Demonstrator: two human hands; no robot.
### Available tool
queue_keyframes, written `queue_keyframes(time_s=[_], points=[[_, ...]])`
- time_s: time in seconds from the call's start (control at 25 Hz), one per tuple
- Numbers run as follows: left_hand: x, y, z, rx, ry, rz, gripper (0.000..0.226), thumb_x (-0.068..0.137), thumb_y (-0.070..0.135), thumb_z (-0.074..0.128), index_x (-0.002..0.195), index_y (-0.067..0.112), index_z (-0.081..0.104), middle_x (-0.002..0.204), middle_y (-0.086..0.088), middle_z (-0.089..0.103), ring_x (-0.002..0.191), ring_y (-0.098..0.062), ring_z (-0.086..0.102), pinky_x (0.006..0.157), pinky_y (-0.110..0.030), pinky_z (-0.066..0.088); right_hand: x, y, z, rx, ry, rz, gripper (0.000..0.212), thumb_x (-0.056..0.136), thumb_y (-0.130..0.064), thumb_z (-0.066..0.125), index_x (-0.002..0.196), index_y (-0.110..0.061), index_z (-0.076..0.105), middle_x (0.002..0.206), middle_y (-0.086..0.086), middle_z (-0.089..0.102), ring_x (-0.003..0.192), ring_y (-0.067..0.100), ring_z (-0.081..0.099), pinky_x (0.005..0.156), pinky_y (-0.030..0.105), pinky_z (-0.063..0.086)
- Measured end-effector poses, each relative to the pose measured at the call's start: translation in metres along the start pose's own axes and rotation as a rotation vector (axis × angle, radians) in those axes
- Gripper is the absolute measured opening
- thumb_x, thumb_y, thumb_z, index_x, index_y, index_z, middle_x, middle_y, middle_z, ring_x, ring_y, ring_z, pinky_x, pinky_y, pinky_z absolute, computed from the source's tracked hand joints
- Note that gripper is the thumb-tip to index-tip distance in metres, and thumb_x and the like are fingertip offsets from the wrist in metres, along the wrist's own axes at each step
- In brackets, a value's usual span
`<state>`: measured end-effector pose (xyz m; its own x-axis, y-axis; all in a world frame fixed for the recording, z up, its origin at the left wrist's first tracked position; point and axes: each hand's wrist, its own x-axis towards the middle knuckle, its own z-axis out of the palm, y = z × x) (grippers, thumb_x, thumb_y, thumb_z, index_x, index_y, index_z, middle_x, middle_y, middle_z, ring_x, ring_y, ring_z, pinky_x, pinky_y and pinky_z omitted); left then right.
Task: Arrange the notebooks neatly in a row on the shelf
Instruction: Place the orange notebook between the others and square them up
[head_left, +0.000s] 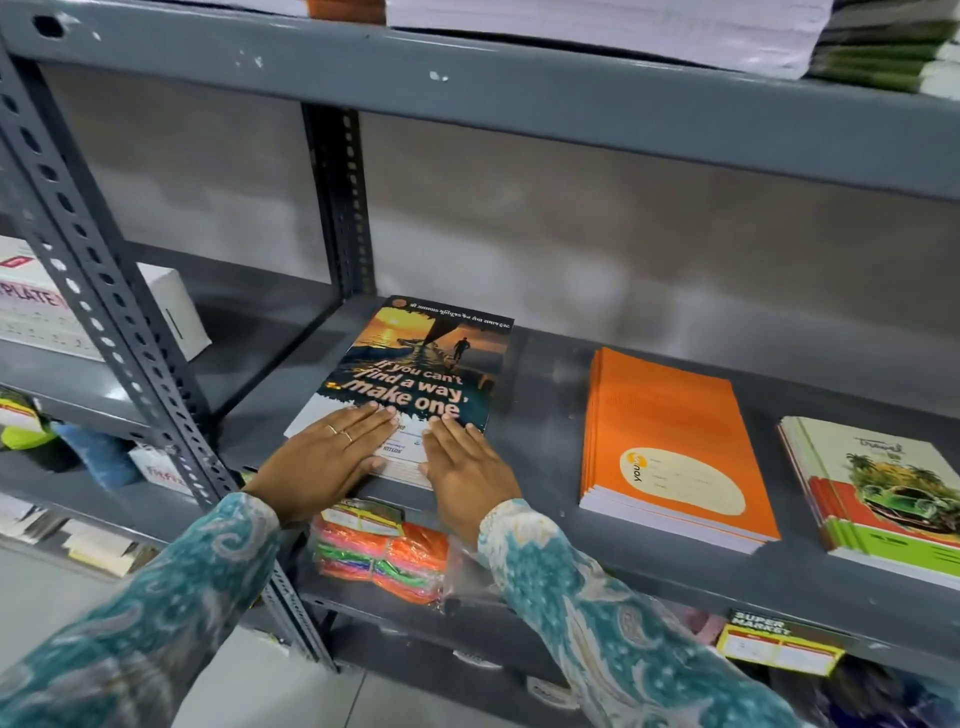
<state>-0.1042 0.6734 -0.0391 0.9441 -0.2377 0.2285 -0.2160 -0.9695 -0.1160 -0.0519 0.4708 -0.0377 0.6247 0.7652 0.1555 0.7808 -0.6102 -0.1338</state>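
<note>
Both hands lie palm-down on the sunset notebook (415, 379), left hand (322, 462) and right hand (465, 467) with fingers extended together, gripping nothing. The notebook lies flat on the shelf (540, 415), left of the orange stack (670, 441).

a stationery shop or stockroom: grey slotted-steel shelving (519, 104) carries stacked notebooks (670, 441), tagged packets of coloured bands (384, 551) and a boxed item (171, 312).
</note>
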Motion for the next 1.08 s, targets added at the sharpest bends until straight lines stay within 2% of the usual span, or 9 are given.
queue_keyframes(time_s=[0.08, 0.2, 0.32, 0.48, 0.64, 0.76, 0.88, 1.0, 1.08], points=[[0.001, 0.000, -0.001, -0.019, -0.001, -0.006, 0.069, 0.100, 0.045, 0.004, 0.129, 0.007, 0.054, 0.129, -0.010, 0.063, 0.119, -0.025, 0.059, 0.107, -0.027, 0.021, 0.001, 0.003, 0.001, 0.010, 0.006, 0.013, 0.049, 0.102, -0.026, 0.030, 0.142, 0.001, 0.032, 0.153, 0.016, 0.031, 0.145, 0.028, 0.022, 0.120, 0.042, 0.010], [0.001, -0.001, 0.001, -0.043, 0.003, -0.020, 0.068, 0.100, 0.045, 0.006, 0.128, 0.007, 0.055, 0.130, -0.010, 0.062, 0.120, -0.024, 0.058, 0.113, -0.019, 0.008, -0.001, 0.000, 0.000, -0.013, -0.029, 0.057, 0.058, 0.092, -0.036, 0.023, 0.128, -0.002, 0.055, 0.136, 0.013, 0.057, 0.131, 0.026, 0.049, 0.110, 0.044, 0.034], [0.001, -0.001, 0.004, -0.070, 0.005, -0.038, 0.067, 0.100, 0.045, 0.009, 0.125, 0.006, 0.058, 0.128, -0.011, 0.063, 0.119, -0.024, 0.060, 0.114, -0.019, 0.009, -0.002, 0.000, 0.004, -0.019, -0.003, 0.096, 0.055, 0.086, -0.037, 0.029, 0.113, -0.009, 0.067, 0.119, 0.006, 0.070, 0.115, 0.020, 0.064, 0.096, 0.039, 0.050], [0.001, 0.000, 0.008, -0.102, 0.036, -0.053, 0.065, 0.101, 0.044, 0.014, 0.121, 0.004, 0.061, 0.124, -0.012, 0.066, 0.116, -0.025, 0.062, 0.107, -0.029, 0.030, -0.002, -0.002, 0.006, -0.005, -0.008, 0.079, 0.049, 0.086, -0.033, 0.034, 0.110, -0.009, 0.069, 0.116, 0.006, 0.071, 0.112, 0.021, 0.065, 0.095, 0.040, 0.052], [0.001, 0.002, 0.009, -0.119, 0.035, -0.076, 0.065, 0.101, 0.044, 0.013, 0.122, 0.004, 0.061, 0.125, -0.012, 0.065, 0.116, -0.025, 0.062, 0.106, -0.032, 0.031, -0.004, 0.000, 0.006, 0.006, -0.032, 0.080, 0.048, 0.087, -0.033, 0.034, 0.112, -0.008, 0.067, 0.118, 0.006, 0.070, 0.114, 0.021, 0.064, 0.097, 0.039, 0.050], [0.001, 0.005, 0.004, -0.122, 0.031, -0.073, 0.070, 0.099, 0.048, 0.008, 0.125, 0.005, 0.058, 0.128, -0.012, 0.063, 0.119, -0.026, 0.060, 0.106, -0.032, 0.028, -0.003, 0.001, -0.003, 0.082, -0.002, 0.018, 0.047, 0.098, -0.031, 0.037, 0.134, -0.004, 0.049, 0.143, 0.013, 0.048, 0.137, 0.024, 0.041, 0.116, 0.037, 0.026], [0.003, 0.025, -0.003, -0.147, 0.131, -0.120, 0.072, 0.099, 0.047, 0.005, 0.124, 0.006, 0.058, 0.131, -0.016, 0.059, 0.121, -0.030, 0.057, 0.105, -0.036, 0.028, -0.015, 0.016, -0.021, 0.241, 0.079, 0.027, 0.049, 0.101, -0.029, 0.037, 0.144, -0.006, 0.032, 0.155, 0.008, 0.028, 0.146, 0.018, 0.020, 0.117, 0.024, 0.006], [0.023, 0.077, -0.019, -0.156, 0.287, -0.111, 0.065, 0.100, 0.039, 0.011, 0.114, 0.001, 0.061, 0.127, -0.022, 0.060, 0.116, -0.028, 0.052, 0.099, -0.037, 0.034, -0.048, 0.048, -0.038, 0.273, 0.260, 0.125, 0.044, 0.100, -0.026, 0.039, 0.137, -0.004, 0.045, 0.147, 0.010, 0.043, 0.140, 0.020, 0.035, 0.114, 0.024, 0.014], [0.044, 0.109, -0.029, -0.187, 0.379, -0.032, 0.060, 0.100, 0.035, 0.015, 0.112, -0.001, 0.062, 0.124, -0.021, 0.062, 0.111, -0.027, 0.053, 0.095, -0.036, 0.038, -0.066, 0.070, -0.044, 0.217, 0.349, 0.184, 0.047, 0.100, -0.032, 0.034, 0.126, -0.001, 0.058, 0.134, 0.013, 0.058, 0.129, 0.024, 0.051, 0.111, 0.032, 0.029]])
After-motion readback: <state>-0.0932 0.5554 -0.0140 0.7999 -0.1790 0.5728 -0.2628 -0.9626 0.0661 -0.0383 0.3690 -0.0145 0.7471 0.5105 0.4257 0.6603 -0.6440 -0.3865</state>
